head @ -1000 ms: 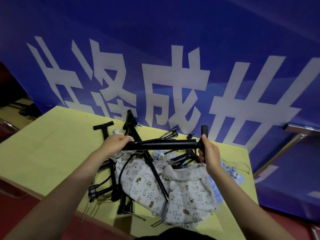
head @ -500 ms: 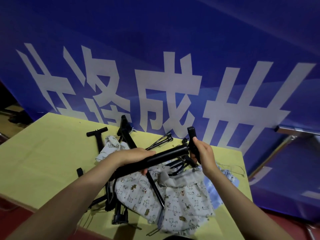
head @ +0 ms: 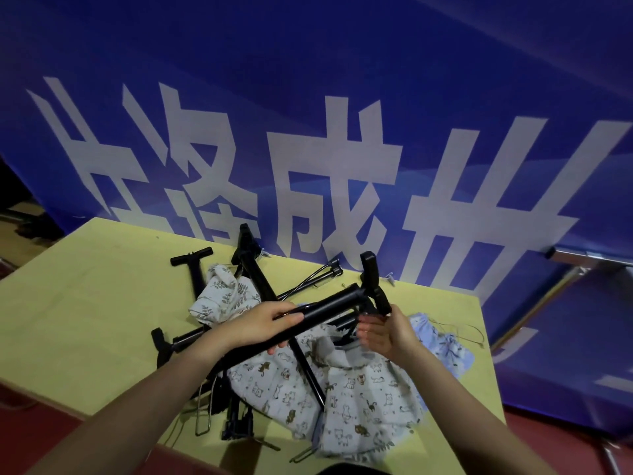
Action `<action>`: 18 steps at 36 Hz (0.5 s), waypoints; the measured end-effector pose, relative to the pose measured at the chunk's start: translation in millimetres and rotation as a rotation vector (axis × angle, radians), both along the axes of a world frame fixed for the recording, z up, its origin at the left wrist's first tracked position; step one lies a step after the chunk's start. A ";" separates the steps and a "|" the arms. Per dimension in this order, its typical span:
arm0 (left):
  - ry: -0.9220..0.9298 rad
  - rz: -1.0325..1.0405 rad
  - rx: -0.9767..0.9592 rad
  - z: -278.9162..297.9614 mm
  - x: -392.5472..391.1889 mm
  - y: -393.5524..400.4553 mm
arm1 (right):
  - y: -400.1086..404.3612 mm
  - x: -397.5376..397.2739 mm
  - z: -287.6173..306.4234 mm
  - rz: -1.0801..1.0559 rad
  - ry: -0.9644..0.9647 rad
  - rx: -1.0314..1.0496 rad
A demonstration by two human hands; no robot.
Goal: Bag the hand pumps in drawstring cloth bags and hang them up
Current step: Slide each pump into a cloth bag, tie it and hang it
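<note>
Head view, held pump: hand pump [head: 334, 301] lifted above the tabletop [head: 85, 303], tilted, handle toward the banner [head: 342, 114].
Left grip: left hand [head: 260, 325] wrapped around its barrel.
Right grip: right hand [head: 383, 332] fingers relaxed, just under the handle; contact unclear.
Clutter beneath: cat-print bags [head: 308, 389], leaf-print bag [head: 222, 296], other pumps [head: 193, 269].
Hidden: pump's lower end behind the left forearm.
</note>
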State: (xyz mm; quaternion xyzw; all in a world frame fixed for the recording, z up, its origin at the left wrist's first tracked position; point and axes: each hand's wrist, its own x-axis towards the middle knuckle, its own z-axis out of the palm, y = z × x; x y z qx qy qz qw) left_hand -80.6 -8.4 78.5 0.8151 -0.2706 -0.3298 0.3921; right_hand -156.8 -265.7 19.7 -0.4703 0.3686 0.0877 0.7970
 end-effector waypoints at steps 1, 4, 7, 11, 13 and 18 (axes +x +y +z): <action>0.000 0.011 -0.003 -0.7 -0.6 2.5 | -0.9 1.7 1.0 0.048 -0.006 0.060; 0.009 0.036 -0.029 -5.0 -2.0 10.5 | -3.4 5.6 5.1 0.123 -0.031 0.186; 0.015 0.078 -0.062 -4.3 -5.5 14.1 | -0.8 9.1 5.3 0.162 -0.007 0.231; 0.014 0.086 -0.081 -4.4 -7.3 15.5 | 8.4 15.8 5.8 0.109 -0.025 0.299; 0.021 0.074 -0.083 -4.7 -7.9 15.9 | 11.2 20.7 10.7 0.012 -0.076 0.379; 0.087 0.093 -0.103 -9.9 -10.4 16.8 | -0.2 34.7 31.4 -0.072 -0.182 0.424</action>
